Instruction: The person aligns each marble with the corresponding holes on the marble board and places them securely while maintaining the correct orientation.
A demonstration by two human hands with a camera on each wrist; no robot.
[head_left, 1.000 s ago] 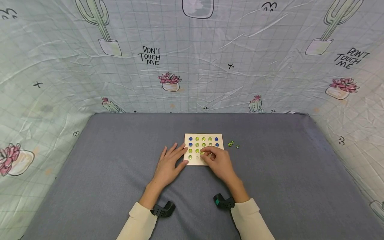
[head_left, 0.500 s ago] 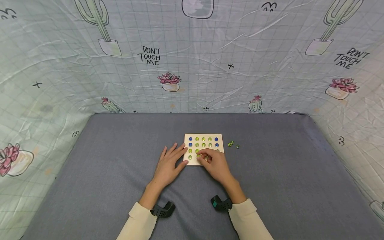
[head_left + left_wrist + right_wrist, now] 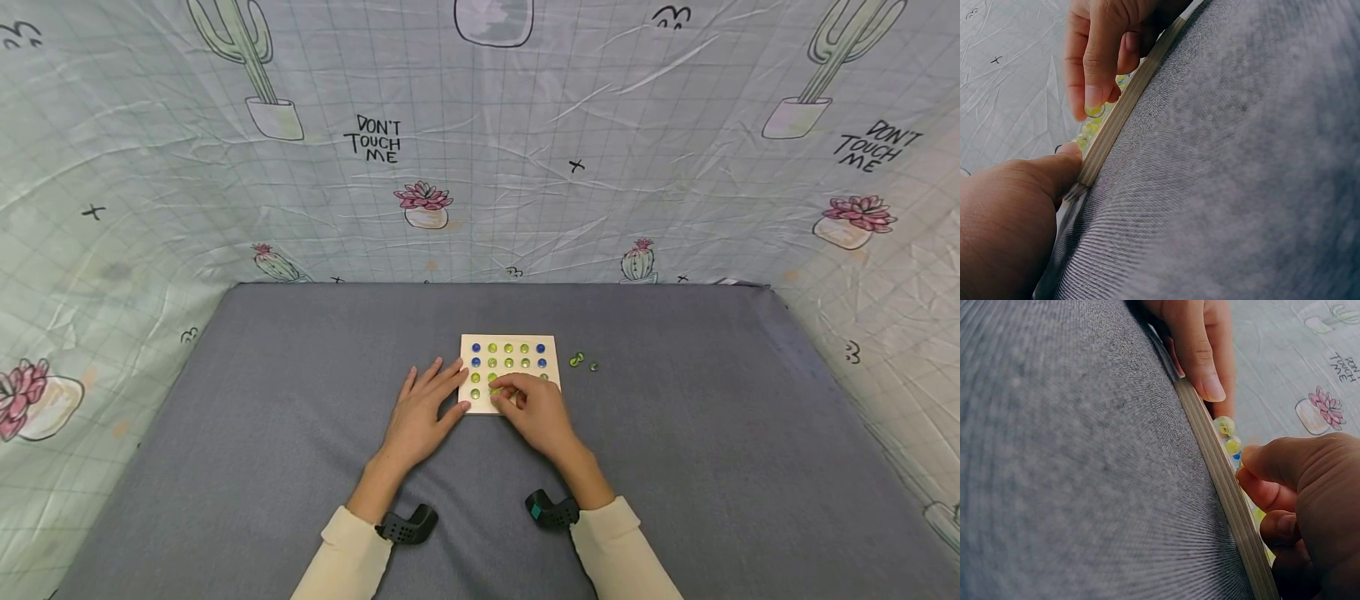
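Note:
A pale wooden board [image 3: 485, 340] bears rows of glass marbles, blue ones at the corners of its two far rows and yellow-green ones elsewhere. The left hand [image 3: 422, 419] lies with spread fingers at the board's left edge, its thumb on the near left corner. Over the near row, the right hand [image 3: 542, 414] pinches a yellow-green marble [image 3: 1094, 110] between thumb and index finger, low at the board beside the near left marble [image 3: 476, 394]. The right hand hides several places at the board's near right. In the right wrist view, its fingertips partly cover the pinched marble.
Several loose green marbles [image 3: 576, 360] lie on the grey cloth [image 3: 675, 433] just right of the board, one [image 3: 594, 367] a little apart. A printed fabric backdrop [image 3: 510, 217] rises behind the table and along both sides.
The right hand has moved a little left over the near row with its marble, then stayed nearly still during the last half second. The left hand has not moved.

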